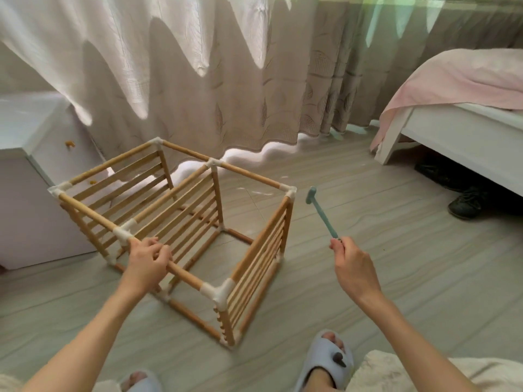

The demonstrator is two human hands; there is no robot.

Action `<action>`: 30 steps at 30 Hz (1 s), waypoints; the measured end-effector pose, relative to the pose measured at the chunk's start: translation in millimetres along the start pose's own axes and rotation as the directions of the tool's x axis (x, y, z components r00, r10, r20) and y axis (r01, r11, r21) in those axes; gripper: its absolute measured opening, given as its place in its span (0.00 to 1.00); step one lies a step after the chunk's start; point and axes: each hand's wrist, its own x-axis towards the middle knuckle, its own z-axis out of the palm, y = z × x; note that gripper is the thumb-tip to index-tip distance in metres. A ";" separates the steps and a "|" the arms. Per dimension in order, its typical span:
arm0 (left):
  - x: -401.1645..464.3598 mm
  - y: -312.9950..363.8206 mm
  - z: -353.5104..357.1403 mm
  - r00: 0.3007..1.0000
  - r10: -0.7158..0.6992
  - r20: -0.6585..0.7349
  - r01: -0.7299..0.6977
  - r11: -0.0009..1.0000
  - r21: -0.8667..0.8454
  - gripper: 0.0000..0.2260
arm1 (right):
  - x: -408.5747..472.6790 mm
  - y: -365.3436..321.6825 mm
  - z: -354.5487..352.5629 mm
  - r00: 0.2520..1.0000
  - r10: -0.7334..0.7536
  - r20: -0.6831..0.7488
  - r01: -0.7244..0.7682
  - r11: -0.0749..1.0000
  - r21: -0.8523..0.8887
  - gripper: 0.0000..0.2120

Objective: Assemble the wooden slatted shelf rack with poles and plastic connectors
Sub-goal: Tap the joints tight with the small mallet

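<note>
The rack (172, 236) stands on the floor (368, 278) as an open box frame of pale wooden poles joined by white plastic connectors (216, 291) at the corners and at mid-length. Three slatted panels stand upright in it: one at the far-left end, one across the middle, one at the near-right end. The top has no slats, only poles round its rim.

The left hand (147, 263) grips the near top pole (181, 271), fingers curled over it and thumb under, between the mid connector just to the left of the knuckles and the corner connector further right along the same pole. The middle panel rises just beyond these fingers.

The right hand (353, 264) is raised clear of the rack, to the right of the near-right panel. Its fingers and thumb pinch the lower end of a small teal hammer (322, 215), whose handle slants up and left from the fingertips; the head sits near the far-right top connector but apart from it.

Beyond the rack hangs a long curtain (226, 80) reaching the floor. A white cabinet (34, 165) stands left of the left hand, close against the rack's far-left end. A bed (467, 114) with a pink cover lies well to the right of the hammer hand, and a dark shoe (465, 205) rests beneath its edge. Two feet in pale blue slippers (325, 360) are planted on the floor nearer than both hands.
</note>
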 end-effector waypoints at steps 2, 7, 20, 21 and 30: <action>6.0 9.4 -12.1 0.993 -0.114 -0.007 0.114 0.987 0.113 0.11 | -1.8 -2.8 8.3 1.000 0.011 0.021 -0.012 1.000 0.029 0.10; -4.3 81.0 37.9 0.989 0.144 -0.041 -0.128 0.957 0.260 0.16 | 1.6 -10.9 29.9 0.995 0.045 0.087 -0.049 0.998 0.046 0.14; -22.3 74.6 88.8 0.871 0.488 0.059 -0.476 0.808 0.347 0.19 | 15.4 -19.0 35.1 1.000 0.000 0.015 -0.001 0.996 0.091 0.13; -24.5 70.7 81.4 0.858 0.510 0.067 -0.500 0.796 0.341 0.18 | 10.6 -18.9 38.0 1.000 -0.007 0.006 0.007 0.993 0.117 0.12; -21.3 16.9 28.9 0.816 0.577 -0.036 -0.492 0.725 0.481 0.12 | -18.6 -23.4 51.4 0.978 -0.165 0.129 0.150 0.982 0.117 0.12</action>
